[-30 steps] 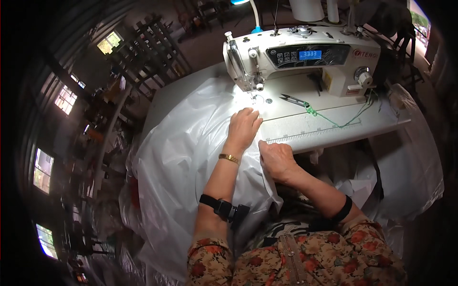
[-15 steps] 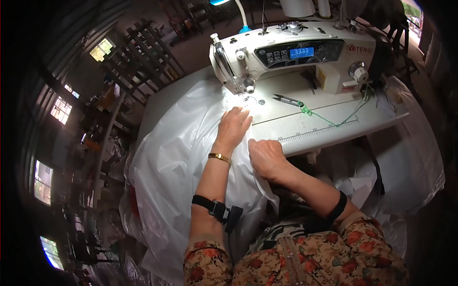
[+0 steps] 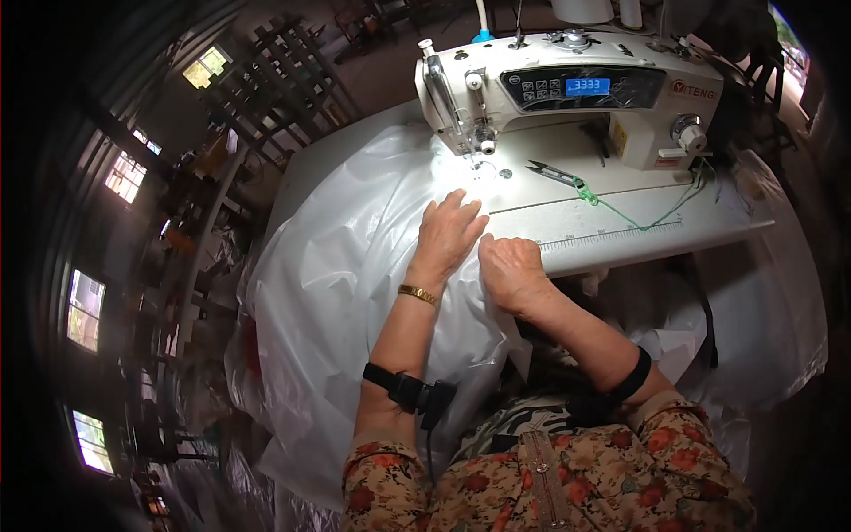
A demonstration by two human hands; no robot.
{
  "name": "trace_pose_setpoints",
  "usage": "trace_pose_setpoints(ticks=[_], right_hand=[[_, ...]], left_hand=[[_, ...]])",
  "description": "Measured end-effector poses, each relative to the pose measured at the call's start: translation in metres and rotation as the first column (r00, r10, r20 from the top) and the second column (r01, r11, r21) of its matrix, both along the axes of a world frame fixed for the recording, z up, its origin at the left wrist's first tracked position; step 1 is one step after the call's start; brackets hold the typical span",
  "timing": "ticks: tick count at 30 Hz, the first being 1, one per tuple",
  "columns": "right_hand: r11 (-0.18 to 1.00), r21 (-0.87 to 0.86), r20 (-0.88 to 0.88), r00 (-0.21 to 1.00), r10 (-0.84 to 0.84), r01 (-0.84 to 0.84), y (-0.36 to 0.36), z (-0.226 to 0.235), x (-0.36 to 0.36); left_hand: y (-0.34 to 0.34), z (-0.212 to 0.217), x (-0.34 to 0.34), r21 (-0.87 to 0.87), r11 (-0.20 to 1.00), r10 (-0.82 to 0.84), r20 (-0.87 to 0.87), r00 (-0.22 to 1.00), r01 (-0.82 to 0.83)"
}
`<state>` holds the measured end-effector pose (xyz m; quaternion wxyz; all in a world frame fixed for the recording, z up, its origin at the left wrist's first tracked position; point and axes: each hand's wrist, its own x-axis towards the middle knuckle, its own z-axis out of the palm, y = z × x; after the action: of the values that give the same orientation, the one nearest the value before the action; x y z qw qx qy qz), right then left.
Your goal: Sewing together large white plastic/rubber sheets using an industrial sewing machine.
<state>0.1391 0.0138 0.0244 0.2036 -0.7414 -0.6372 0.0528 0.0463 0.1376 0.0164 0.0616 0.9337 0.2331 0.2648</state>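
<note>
White fabric (image 3: 355,266) | left hand (image 3: 450,235) flat, fingers spread | right hand (image 3: 510,270) curled, pressing

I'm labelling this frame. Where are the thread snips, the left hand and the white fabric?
thread snips (image 3: 551,170), head view, blades.
left hand (image 3: 450,232), head view, back of hand.
white fabric (image 3: 337,266), head view, bare spread.
</note>
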Motion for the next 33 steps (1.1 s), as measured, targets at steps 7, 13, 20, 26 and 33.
trace_pose_setpoints(ticks=[7, 13, 20, 26, 33], right_hand=[[0.995, 0.095, 0.040, 0.999, -0.020, 0.016, 0.014, -0.001, -0.001], [1.000, 0.025, 0.040, 0.999, -0.003, 0.002, 0.034, 0.006, -0.006], [1.000, -0.003, 0.108, 0.994, -0.023, 0.023, 0.018, 0.004, 0.005], [0.999, 0.031, 0.149, 0.988, -0.027, 0.022, 0.031, -0.004, 0.004], [0.993, 0.115, 0.170, 0.985, -0.012, -0.007, 0.045, -0.004, 0.004]], left_hand=[[0.019, -0.004, 0.002, 0.001, 1.000, -0.015, 0.000, 1.000, 0.015], [0.041, -0.001, 0.004, -0.087, 0.996, -0.020, -0.084, 0.996, 0.013], [0.002, -0.004, -0.015, 0.054, 0.981, 0.192, -0.186, 0.964, -0.185], [0.004, -0.012, -0.022, 0.003, 0.967, 0.256, -0.092, 0.962, -0.256], [0.023, -0.011, -0.015, -0.039, 0.971, 0.230, -0.098, 0.968, -0.235]])
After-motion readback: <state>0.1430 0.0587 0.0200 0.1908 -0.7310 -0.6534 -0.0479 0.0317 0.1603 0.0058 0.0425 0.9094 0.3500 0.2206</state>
